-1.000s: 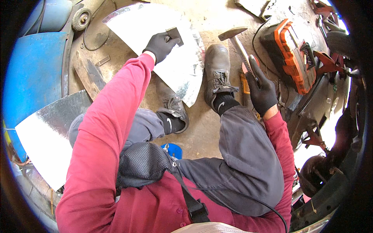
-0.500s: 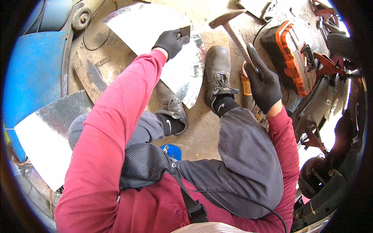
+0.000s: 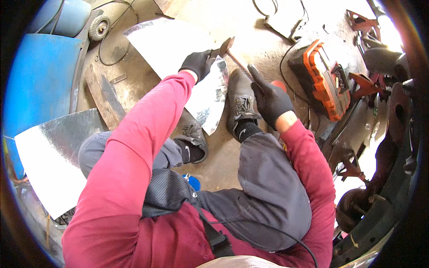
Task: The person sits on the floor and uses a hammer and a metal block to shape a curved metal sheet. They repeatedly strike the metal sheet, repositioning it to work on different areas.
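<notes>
This is a metalworking or vehicle-repair workshop, with the work done low on a stained, dusty concrete floor (image 3: 223, 165). Cut pieces of shiny sheet metal (image 3: 49, 165) lie on the floor at its left edge, beside a blue painted panel (image 3: 40, 85). An orange and black tool case (image 3: 324, 85) stands open toward the right, with black cables (image 3: 286, 58) trailing across the floor near it. Red metal stands (image 3: 364, 85) and dark, rusty vehicle parts (image 3: 393, 111) crowd the right edge. A small caster wheel (image 3: 99, 27) sits near the top left corner.
</notes>
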{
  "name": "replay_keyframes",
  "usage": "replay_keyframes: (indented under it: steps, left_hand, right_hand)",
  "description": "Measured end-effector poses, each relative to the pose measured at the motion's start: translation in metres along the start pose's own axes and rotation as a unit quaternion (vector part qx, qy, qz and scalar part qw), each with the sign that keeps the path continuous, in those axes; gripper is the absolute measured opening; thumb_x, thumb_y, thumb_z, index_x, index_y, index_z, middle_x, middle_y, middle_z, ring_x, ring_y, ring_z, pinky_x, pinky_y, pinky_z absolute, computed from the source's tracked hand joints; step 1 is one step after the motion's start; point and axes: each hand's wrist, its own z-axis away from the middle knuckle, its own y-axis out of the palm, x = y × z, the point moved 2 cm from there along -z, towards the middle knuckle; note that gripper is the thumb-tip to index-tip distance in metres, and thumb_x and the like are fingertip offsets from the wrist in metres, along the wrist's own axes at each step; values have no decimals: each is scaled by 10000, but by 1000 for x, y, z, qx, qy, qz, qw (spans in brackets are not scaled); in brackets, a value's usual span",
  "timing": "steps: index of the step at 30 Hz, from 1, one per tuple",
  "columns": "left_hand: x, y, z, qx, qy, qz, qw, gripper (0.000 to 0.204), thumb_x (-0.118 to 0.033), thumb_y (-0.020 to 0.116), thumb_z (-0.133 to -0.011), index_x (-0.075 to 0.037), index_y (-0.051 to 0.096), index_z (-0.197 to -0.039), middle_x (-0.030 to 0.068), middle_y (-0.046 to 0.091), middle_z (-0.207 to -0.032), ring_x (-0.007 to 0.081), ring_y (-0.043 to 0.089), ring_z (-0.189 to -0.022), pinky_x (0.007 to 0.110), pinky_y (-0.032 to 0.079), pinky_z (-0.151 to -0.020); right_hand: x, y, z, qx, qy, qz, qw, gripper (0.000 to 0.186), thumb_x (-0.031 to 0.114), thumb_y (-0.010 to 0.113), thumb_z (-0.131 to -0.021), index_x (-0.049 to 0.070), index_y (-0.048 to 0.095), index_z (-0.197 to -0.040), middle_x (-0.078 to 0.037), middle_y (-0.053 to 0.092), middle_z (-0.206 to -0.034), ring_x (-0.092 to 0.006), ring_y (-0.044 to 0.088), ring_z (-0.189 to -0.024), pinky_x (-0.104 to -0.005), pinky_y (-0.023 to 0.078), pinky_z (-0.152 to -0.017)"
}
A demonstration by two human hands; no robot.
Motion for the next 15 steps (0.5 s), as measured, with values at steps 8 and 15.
replay_keyframes:
  steps: [8, 15]
  left_hand:
    - [15, 5, 6, -25, -43, 61, 997, 382, -412, 682, -982, -52, 770, -1078, 238, 748, -967, 439, 713, -926, 473, 560, -822]
    - [-15, 3, 2, 33, -32, -2, 999, 370, -394, 652, -1009, -82, 755, -1180, 233, 758, -1027, 427, 726, -980, 474, 571, -861]
  right_hand:
    - [16, -52, -2, -216, -139, -177, 950, 546, 97, 664, -1045, 165, 533, -1571, -287, 702, -1205, -373, 738, -1112, -410, 591, -888]
    - [0, -38, 7, -310, -235, -21, 921, 564, 41, 652, -990, 129, 559, -1539, -241, 733, -1173, -330, 759, -983, -453, 605, -770]
